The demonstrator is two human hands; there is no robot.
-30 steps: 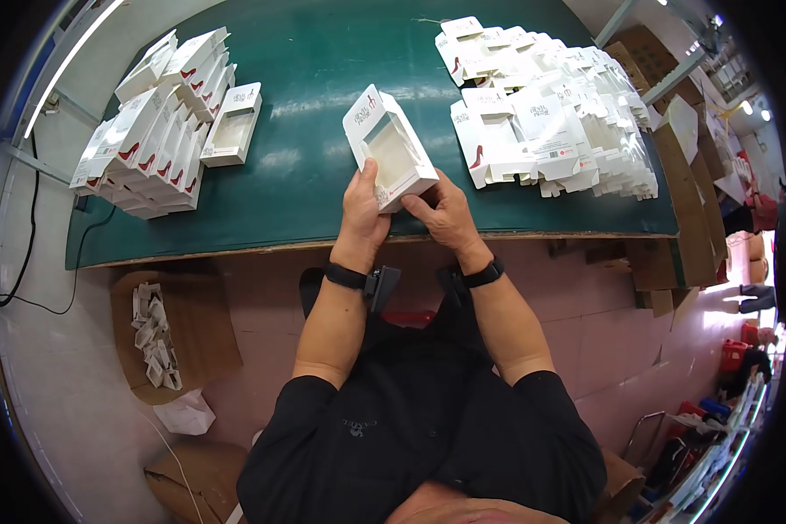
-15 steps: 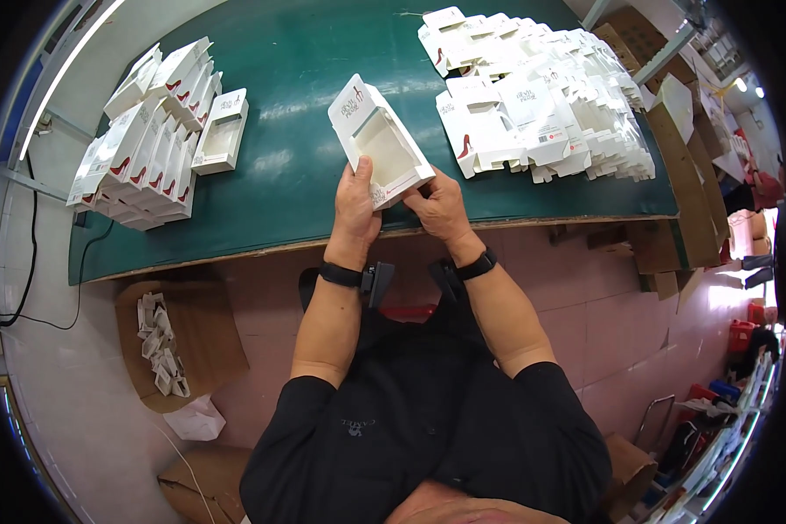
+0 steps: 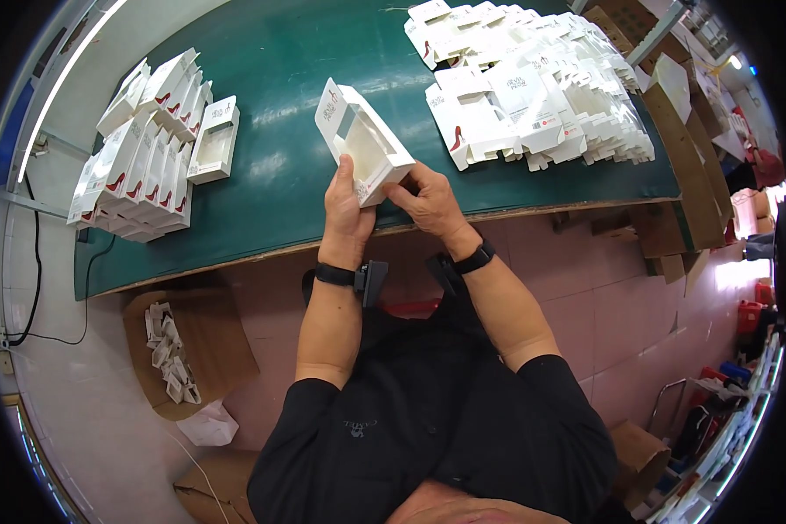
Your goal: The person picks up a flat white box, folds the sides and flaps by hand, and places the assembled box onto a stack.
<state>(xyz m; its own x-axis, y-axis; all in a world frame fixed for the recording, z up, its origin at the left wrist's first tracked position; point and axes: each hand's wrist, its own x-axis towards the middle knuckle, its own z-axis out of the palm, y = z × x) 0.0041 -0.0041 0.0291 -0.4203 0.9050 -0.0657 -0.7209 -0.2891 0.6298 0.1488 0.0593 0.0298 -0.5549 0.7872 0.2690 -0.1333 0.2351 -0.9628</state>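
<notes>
My left hand is closed around the lower left corner of a white window box, the thumb lying up along its front beside the cut-out and the other fingers mostly hidden behind. My right hand has a narrow pinch on the lower right end, thumb near the bottom edge and fingers curled round the corner; how firmly it presses I cannot tell. I hold the box tilted, its top leaning left, above the near edge of the green table, with an upright flap showing at its upper left. That flap bears dark lettering beside a small red fork-shaped mark, and near the bottom edge sits a little red print too small for me to make out. To my left, a stack of white boxes carries a red high-heeled shoe on panel after panel, and one single box lies just beside it with similar dark lettering at its top. To my right, a heap of flat cartons overlaps in rows, showing a red shoe, dark lettering, a barcode and small red marks.
</notes>
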